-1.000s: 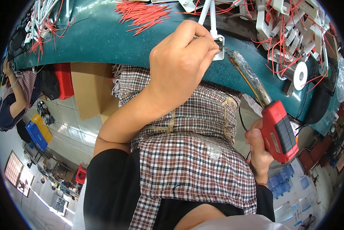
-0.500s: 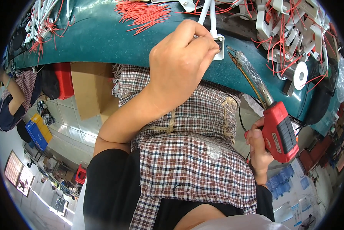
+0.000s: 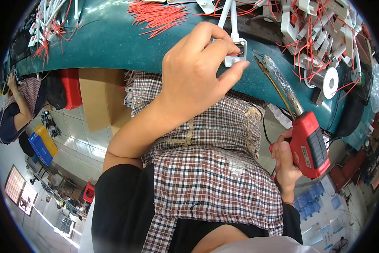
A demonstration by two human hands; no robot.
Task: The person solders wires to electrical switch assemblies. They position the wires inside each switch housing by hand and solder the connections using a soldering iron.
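Observation:
My left hand [image 3: 195,71] reaches over a small white plastic housing [image 3: 229,63] at the table's near edge. Its thumb stands apart from the fingers, whose tips are at the housing. A short bit of red wire [image 3: 235,54] shows inside, by the fingertips. White cables [image 3: 234,26] run from the housing away from me. At the right, my right hand [image 3: 286,164] is wrapped round the grip of a red and black soldering gun [image 3: 309,143]. Its tip, with a thin tube alongside, points at the housing and stays a little apart from it.
Cut red wires [image 3: 157,17] lie in a pile on the green table [image 3: 101,46]. White housings with red wires [image 3: 320,38] crowd the right, beside a solder wire spool [image 3: 330,83]. More white cables [image 3: 44,27] lie far left. Another person [image 3: 18,109] sits at the left.
My left thumb has moved away from the fingers, down and right, uncovering the housing's lower part and the red wire. The soldering gun has shifted very slightly right. The other person's arm has moved up.

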